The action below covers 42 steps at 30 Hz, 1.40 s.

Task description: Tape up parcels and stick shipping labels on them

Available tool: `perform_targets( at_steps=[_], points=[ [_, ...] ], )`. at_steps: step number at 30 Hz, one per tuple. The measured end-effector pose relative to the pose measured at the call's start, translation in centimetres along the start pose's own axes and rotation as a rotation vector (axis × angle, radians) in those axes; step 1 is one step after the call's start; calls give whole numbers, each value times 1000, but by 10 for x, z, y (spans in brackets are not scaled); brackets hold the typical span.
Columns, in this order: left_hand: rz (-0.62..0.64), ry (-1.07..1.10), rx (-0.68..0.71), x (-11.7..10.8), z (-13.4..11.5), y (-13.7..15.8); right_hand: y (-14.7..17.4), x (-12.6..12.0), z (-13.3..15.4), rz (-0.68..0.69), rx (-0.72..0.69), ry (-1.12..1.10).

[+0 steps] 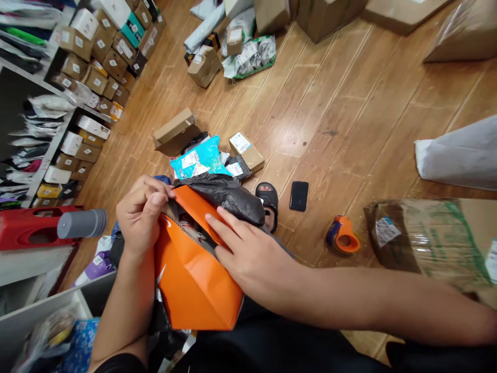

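An orange shoebox (198, 280) with white swoosh marks rests against my lap, its lid partly lifted and its contents mostly hidden in the gap. My left hand (142, 212) pinches the box at its far left corner, thumb and fingers closed on the edge. Across the orange lid flap (198, 207) lies my right hand (248, 254), fingers stretched out flat. Crumpled black plastic wrapping (233, 197) sits just beyond the box, touching it.
Parcels, including a bright blue mailer (202, 158) and a small carton (248, 150), lie ahead. A phone (298, 196), an orange tape dispenser (344, 235) and a large taped carton (435, 238) are on the floor to the right. Shelves of boxes (97, 77) stand left.
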<state>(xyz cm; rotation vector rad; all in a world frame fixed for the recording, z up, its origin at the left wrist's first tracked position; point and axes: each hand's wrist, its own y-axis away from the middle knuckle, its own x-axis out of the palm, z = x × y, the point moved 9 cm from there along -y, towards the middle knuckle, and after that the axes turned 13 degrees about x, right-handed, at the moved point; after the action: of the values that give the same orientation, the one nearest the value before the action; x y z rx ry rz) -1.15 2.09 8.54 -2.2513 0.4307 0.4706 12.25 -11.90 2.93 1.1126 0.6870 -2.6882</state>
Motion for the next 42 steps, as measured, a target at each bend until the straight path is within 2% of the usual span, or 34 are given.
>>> perform_targets(
  at_steps=[2,3,6,8,10,13,15,18,21,23,25,28,32,35,37,40,42],
  points=[
    [60,0,-33,-1,3,-1,3,-16,-10,-65,35,-242],
    [109,-18,-55,0,4,-2,5,-19,-22,-82,122,-379],
    [262,-126,-102,7,5,-5,15,-4,-77,-84,557,-824],
    [348,-211,-135,12,7,-5,26,13,-108,-130,785,-1141],
    [415,-293,-169,17,12,-3,35,22,-132,-225,895,-1354],
    [463,-403,-174,21,19,0,42,22,-153,-317,958,-1421],
    [459,-462,-95,21,14,-1,46,16,-159,-371,962,-1425],
    [452,-509,205,23,-23,2,51,10,-165,-393,956,-1435],
    [602,-398,437,41,-69,27,53,11,-170,-277,936,-1335],
    [725,-319,471,58,-91,50,53,14,-171,-182,911,-1155],
    [797,-291,467,74,-105,70,49,24,-164,-45,861,-985],
    [830,-321,404,90,-106,86,39,42,-148,91,774,-851],
    [834,-375,320,94,-88,82,21,39,-142,-49,728,-789],
    [799,-378,284,88,-76,62,-2,22,-136,-150,667,-908],
    [764,-388,259,83,-71,46,-23,3,-125,-197,570,-1012],
    [734,-393,241,86,-65,36,-53,-26,-105,-198,430,-1018],
    [758,-393,291,97,-65,44,-64,-38,-101,-163,408,-990]
  ],
)
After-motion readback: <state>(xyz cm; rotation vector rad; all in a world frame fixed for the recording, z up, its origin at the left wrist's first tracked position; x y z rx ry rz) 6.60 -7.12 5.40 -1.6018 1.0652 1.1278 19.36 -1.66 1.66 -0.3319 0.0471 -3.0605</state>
